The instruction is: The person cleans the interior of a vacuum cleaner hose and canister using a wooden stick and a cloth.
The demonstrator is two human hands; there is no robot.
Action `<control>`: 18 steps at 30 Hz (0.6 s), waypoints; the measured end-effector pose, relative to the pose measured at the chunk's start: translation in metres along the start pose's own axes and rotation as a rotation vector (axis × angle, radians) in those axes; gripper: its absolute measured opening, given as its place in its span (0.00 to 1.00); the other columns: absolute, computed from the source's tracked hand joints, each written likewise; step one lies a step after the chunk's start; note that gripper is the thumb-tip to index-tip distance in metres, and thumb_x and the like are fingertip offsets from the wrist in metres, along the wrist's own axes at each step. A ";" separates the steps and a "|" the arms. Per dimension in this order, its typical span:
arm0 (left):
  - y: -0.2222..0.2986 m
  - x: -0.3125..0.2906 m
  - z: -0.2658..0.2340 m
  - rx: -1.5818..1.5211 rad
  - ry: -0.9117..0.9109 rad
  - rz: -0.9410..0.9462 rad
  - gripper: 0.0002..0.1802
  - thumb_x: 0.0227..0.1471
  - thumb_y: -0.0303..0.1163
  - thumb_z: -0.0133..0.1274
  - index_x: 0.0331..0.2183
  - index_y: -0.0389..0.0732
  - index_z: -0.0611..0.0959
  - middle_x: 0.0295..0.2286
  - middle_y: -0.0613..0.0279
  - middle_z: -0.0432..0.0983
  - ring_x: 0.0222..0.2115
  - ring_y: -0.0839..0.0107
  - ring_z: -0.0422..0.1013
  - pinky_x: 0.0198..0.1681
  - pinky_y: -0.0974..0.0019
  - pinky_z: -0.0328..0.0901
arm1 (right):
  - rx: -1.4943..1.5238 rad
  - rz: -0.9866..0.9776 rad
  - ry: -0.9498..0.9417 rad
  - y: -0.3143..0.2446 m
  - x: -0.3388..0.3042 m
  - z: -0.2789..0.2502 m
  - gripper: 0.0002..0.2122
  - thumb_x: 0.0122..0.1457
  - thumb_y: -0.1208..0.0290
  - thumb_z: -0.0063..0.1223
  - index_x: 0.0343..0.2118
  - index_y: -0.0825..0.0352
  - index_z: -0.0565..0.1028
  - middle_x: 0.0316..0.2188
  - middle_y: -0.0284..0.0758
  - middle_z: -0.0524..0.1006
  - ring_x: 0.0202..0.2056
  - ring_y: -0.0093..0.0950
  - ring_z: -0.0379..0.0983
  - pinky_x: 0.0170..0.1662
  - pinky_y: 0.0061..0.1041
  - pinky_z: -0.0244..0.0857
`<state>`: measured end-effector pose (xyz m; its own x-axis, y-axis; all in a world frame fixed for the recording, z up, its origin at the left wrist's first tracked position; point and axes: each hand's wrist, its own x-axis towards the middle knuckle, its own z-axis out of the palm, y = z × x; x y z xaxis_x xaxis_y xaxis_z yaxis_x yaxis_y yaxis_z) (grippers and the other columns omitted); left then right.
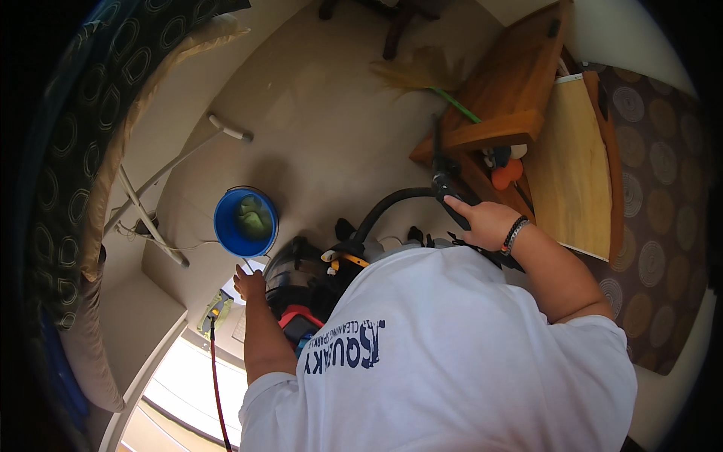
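My right hand (pixel 483 224) is wrapped round the black handle of a vacuum cleaner hose (pixel 449 188), its index finger stretched along the top. From the handle the ribbed black hose (pixel 388 200) curves left to the vacuum cleaner (pixel 290 271), a black body with a clear dark tank and a red part, partly hidden by my white shirt. My left hand (pixel 248 285) hangs beside the tank with fingers apart, apparently holding nothing. Just beyond it stands a blue bucket (pixel 221 226) with a green cloth (pixel 254 218) inside.
At the right, wooden furniture (pixel 501 83) stands by a patterned rug (pixel 655 188); a broom (pixel 425 69) with a green handle lies against it. On the left are folding metal legs (pixel 162 173) under patterned fabric (pixel 83 113). A red-handled mop (pixel 215 313) lies near a bright opening.
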<state>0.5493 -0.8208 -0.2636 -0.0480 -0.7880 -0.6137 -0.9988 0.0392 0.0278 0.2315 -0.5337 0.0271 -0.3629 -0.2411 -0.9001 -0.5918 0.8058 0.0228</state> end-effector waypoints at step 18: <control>0.038 0.021 -0.013 0.009 0.033 0.109 0.37 0.34 0.41 0.47 0.50 0.52 0.56 0.49 0.53 0.51 0.49 0.57 0.48 0.48 0.50 0.49 | 0.169 -0.185 0.113 0.026 -0.070 0.031 0.30 0.42 0.67 0.47 0.52 0.52 0.52 0.23 0.42 0.70 0.27 0.36 0.68 0.32 0.31 0.61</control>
<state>0.5098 -0.8437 -0.2652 -0.1568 -0.7988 -0.5807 -0.9876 0.1312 0.0862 0.2640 -0.4788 0.0770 -0.3436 -0.4435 -0.8278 -0.5302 0.8192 -0.2188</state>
